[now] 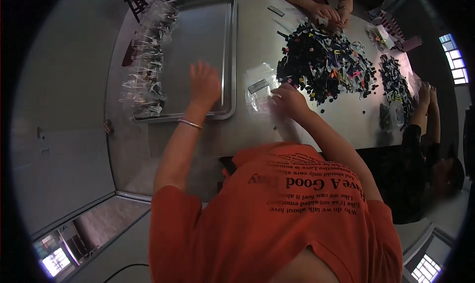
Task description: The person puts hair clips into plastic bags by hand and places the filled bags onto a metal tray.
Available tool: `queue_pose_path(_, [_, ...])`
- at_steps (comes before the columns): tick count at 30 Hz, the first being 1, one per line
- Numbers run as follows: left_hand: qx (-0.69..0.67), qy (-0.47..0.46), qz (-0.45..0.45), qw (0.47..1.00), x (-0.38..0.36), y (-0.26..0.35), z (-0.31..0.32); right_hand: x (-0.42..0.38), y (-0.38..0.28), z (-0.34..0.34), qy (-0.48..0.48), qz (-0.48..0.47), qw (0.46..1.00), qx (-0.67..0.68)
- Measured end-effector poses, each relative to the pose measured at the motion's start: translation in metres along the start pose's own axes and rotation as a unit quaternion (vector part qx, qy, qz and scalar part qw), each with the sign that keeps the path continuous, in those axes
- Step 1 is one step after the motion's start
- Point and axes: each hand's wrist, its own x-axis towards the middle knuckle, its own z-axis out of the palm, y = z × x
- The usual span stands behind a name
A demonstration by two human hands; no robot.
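Note:
My left hand (205,87) is over the large metal tray (203,31), fingers spread and slightly blurred, with nothing in it. My right hand (292,101) is at the near-left edge of a big pile of small black, white and coloured pieces (324,60), some flower-like. Its fingers are curled together beside flat clear plastic bags (253,104); what they hold, if anything, I cannot make out. On the bags lies a small dark rectangular piece (258,86). Filled clear bags (148,70) line the tray's left side.
Across the table (257,31), another person's hands (329,15) touch the far side of the pile. To the right, a second person's hands (428,94) are near a smaller pile (396,85). Another dark rectangular piece (276,10) lies beyond the bags.

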Motion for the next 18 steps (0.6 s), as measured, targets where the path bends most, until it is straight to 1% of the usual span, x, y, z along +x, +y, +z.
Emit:
queue_pose_path(1, [-0.055,0.029,0.027,0.998,0.005,0.026,-0.001,0.003,-0.001,0.004,0.001,-0.004,1.000,0.001])
queue_pose_path(3, [-0.042,-0.004,0.087,0.995,0.008,0.065,0.005,0.019,-0.006,0.011,-0.018,0.013,0.996,-0.086])
queue_pose_path(5, [-0.033,-0.072,0.083,0.993,0.009,0.095,0.014,0.021,-0.004,0.016,-0.023,-0.007,0.993,-0.113])
queue_pose_path(6, [-0.027,-0.054,0.075,0.995,0.005,0.103,0.021,0.022,-0.005,0.015,-0.026,-0.020,0.992,-0.122])
queue_pose_path(8, [-0.023,-0.027,0.061,0.997,0.000,0.112,0.042,0.025,-0.002,0.017,-0.027,-0.046,0.988,-0.144])
queue_pose_path(9, [-0.021,-0.024,0.058,0.998,0.002,0.113,0.040,0.024,-0.002,0.017,-0.016,-0.034,0.989,-0.141])
queue_pose_path(10, [-0.020,-0.058,0.056,0.997,0.003,0.113,0.038,0.022,-0.002,0.017,-0.005,-0.020,0.990,-0.138])
queue_pose_path(11, [-0.018,-0.091,0.053,0.994,0.004,0.113,0.036,0.022,-0.002,0.017,-0.023,0.008,0.992,-0.126])
queue_pose_path(12, [-0.014,-0.088,0.052,0.995,0.004,0.111,0.035,0.021,-0.008,0.015,-0.020,0.004,0.992,-0.125])
queue_pose_path(14, [-0.027,-0.052,0.062,0.996,0.003,0.107,0.035,0.017,-0.021,0.011,-0.011,0.062,0.992,-0.112])
queue_pose_path(15, [-0.024,-0.049,0.062,0.997,0.002,0.107,0.034,0.015,-0.021,0.013,0.017,0.073,0.994,-0.084])
queue_pose_path(16, [-0.009,-0.040,0.062,0.997,0.002,0.107,0.034,0.016,-0.018,0.015,0.019,0.070,0.994,-0.084])
queue_pose_path(18, [0.008,-0.028,0.062,0.998,0.002,0.107,0.032,0.018,-0.012,0.016,-0.028,0.067,0.994,-0.085])
